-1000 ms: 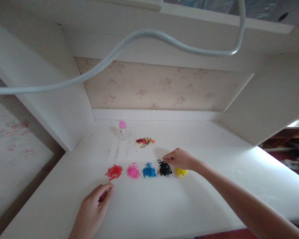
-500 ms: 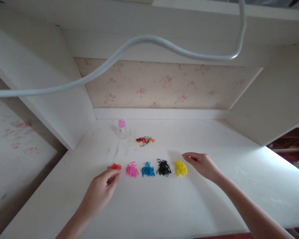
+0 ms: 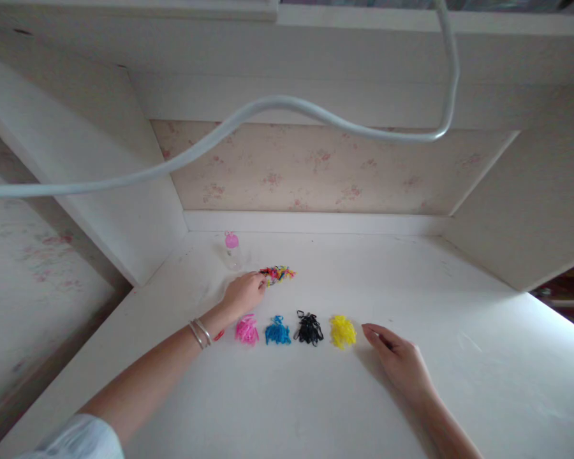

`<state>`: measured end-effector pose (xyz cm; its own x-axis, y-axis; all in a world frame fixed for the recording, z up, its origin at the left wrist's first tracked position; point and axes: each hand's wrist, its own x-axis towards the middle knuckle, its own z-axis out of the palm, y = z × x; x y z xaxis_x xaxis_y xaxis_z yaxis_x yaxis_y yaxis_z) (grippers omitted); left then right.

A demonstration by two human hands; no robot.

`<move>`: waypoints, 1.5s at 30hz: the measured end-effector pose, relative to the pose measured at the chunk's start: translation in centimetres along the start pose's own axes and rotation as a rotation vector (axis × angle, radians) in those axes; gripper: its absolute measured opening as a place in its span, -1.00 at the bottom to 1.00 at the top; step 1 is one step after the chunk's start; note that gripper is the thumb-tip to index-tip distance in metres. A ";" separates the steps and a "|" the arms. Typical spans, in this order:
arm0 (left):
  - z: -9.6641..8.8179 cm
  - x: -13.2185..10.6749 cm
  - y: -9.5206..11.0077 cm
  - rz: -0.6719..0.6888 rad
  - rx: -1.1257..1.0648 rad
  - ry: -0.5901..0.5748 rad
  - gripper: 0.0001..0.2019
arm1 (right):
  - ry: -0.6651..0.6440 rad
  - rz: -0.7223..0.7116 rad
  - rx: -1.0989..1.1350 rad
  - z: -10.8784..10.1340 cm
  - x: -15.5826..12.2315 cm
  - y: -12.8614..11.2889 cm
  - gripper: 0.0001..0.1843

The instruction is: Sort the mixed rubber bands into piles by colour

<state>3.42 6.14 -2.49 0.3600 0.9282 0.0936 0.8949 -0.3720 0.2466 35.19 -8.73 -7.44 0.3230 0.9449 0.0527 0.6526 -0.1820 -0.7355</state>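
Observation:
Small elastic bands lie in a row of piles on the white desk (image 3: 287, 408): pink (image 3: 247, 330), blue (image 3: 277, 332), black (image 3: 309, 327) and yellow (image 3: 342, 331). A red pile (image 3: 219, 335) is mostly hidden under my left wrist. Behind the row is a mixed-colour pile (image 3: 278, 274). My left hand (image 3: 243, 292) reaches to that pile, fingertips pinched at its left edge. My right hand (image 3: 399, 363) rests on the desk just right of the yellow pile, fingers loosely curled and nothing in them.
A small clear bottle with a pink cap (image 3: 231, 249) stands at the back left. White side panels (image 3: 100, 185) wall the desk on both sides. A pale cable (image 3: 287, 105) hangs across the upper view.
My left hand has left the red pile and stretched forward to the mixed pile. My right hand has drawn back from the black pile to the right of the yellow one.

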 end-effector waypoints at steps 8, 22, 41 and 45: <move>0.3 1.4 -0.4 0.027 0.109 -0.088 -0.75 | -0.006 -0.050 -0.045 -0.3 -0.5 -1.0 -0.51; -0.4 1.9 -0.7 0.134 0.177 -0.125 -0.73 | -0.001 -0.066 -0.066 -0.3 -0.5 -1.2 -0.50; -1.7 1.9 -0.7 0.267 0.364 -0.146 -0.79 | -0.014 -0.086 -0.038 -0.2 -0.5 -1.0 -0.53; -2.5 1.7 -0.4 0.285 0.424 -0.128 -0.74 | -0.006 -0.087 -0.052 -0.2 -0.5 -0.9 -0.51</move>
<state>3.04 7.87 -0.05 0.6107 0.7915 -0.0252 0.7751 -0.6039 -0.1855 34.54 -9.07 -6.69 0.2599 0.9593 0.1107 0.7125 -0.1131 -0.6925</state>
